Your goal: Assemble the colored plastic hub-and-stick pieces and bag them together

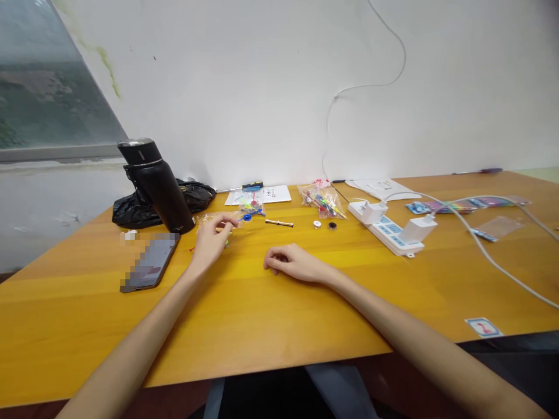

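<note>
My left hand (212, 237) reaches over the orange table (262, 326), its fingers pinched on a small clear plastic bag (208, 220) of little coloured parts. A blue-handled part (250, 216) lies just right of its fingertips. My right hand (293, 263) rests on the table with the fingers curled under, and I see nothing in it. A thin metal rod (279, 222) lies beyond it, and two small round pieces (325, 224) sit further right.
A black flask (156, 184) stands at the left in front of a black bag (131, 210), with a phone (151, 262) lying near it. More clear bags of coloured parts (322, 199), papers (262, 194), a white power strip (386, 228) with chargers and cables sit toward the wall.
</note>
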The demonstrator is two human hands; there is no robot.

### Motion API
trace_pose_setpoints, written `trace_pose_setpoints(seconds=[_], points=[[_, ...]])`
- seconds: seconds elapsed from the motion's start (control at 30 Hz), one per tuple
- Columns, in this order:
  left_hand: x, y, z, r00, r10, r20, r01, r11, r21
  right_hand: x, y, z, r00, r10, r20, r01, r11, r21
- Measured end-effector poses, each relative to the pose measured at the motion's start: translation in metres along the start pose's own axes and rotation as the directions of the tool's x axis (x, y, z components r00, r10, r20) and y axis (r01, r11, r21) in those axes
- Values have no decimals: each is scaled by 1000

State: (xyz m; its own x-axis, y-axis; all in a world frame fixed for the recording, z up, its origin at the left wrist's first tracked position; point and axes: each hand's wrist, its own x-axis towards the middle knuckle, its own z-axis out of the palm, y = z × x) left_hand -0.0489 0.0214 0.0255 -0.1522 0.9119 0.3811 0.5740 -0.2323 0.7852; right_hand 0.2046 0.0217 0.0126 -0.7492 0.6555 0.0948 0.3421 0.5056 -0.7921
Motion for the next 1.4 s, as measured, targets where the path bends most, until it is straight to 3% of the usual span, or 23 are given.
trace_pose_setpoints(seconds=[0.13,0.23,0.6,0.73,0.93,1.13,1.27,1.4], points=[[7,-1,-17,988,-3,-156,22,993,120,0,0,0,1000,6,5,-6,1000,-5],[11,-9,-23,980,-37,-196,69,984,161,0,1,0,1000,-8,7,8,1000,-10],[22,-46,-37,978,-112,-175,169,916,363,0,2,-1,1000,-16,14,16,1000,-16],[20,-44,-39,979,-146,-145,196,875,443,-1,2,-1,1000,-18,11,18,1000,-15],[15,-37,-38,972,-203,-120,232,729,644,-1,1,-1,1000,-7,12,8,1000,-16],[14,-31,-37,988,-121,-95,151,637,756,-1,-2,-2,1000,-3,17,4,1000,-25],[11,-21,-31,993,-23,-116,101,678,728,-1,-2,-2,1000,2,18,-2,1000,-21],[2,-8,-14,998,50,-29,-25,826,563,0,0,-1,1000,0,6,0,1000,-10]])
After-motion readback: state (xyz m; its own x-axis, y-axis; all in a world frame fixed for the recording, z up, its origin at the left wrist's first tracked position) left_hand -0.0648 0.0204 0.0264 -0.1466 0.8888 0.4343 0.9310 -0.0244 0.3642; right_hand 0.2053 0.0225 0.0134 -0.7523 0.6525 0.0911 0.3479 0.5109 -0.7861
